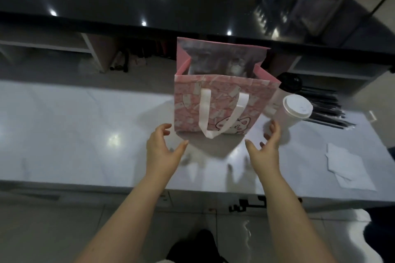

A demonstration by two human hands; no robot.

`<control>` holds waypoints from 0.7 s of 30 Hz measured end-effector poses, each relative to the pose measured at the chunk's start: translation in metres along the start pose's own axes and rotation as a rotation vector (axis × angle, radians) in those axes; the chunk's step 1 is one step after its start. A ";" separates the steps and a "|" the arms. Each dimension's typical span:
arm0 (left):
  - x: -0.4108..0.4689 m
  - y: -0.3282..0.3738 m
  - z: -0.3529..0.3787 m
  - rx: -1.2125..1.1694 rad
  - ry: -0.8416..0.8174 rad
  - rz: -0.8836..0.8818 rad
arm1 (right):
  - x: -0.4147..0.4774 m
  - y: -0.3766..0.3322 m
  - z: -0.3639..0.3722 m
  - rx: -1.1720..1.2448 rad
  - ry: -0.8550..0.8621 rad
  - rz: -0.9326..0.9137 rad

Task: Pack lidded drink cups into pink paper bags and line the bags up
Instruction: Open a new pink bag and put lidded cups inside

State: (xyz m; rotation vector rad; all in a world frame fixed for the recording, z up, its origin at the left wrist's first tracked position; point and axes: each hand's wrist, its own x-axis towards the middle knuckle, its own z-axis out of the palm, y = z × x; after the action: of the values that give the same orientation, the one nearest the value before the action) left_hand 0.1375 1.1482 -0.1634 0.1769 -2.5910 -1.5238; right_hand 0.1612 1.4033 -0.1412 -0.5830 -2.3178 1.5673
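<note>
A pink paper bag (215,111) with a cartoon print and white ribbon handles stands open and upright on the pale counter (85,134). Pale shapes show blurred inside its mouth; I cannot tell what they are. My left hand (163,151) hovers just short of the bag's lower left corner, fingers spread, holding nothing. My right hand (266,147) is held open near the bag's lower right corner, also empty. Right of the bag stands a white-lidded cup (296,111), with a black-lidded cup (289,84) behind it.
A bundle of dark straws (327,109) lies right of the cups. White paper napkins (346,164) lie near the counter's right front edge. A glossy black raised counter (192,6) runs along the back, with open shelves beneath it.
</note>
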 end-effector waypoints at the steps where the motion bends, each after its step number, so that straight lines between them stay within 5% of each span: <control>1: -0.004 -0.003 0.002 0.029 -0.012 0.016 | -0.006 0.004 -0.007 -0.061 -0.010 -0.018; 15: -0.033 0.102 0.146 0.563 -0.452 0.543 | 0.029 0.011 -0.096 -0.554 -0.033 -0.270; 21: -0.017 0.176 0.216 0.564 -0.466 0.628 | 0.105 0.000 -0.139 -0.422 -0.007 -0.233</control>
State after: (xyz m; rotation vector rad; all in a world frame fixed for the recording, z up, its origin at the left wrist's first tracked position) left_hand 0.1111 1.4214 -0.1146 -0.9510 -2.9181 -0.6527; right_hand 0.1305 1.5668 -0.0886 -0.3748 -2.6269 0.9856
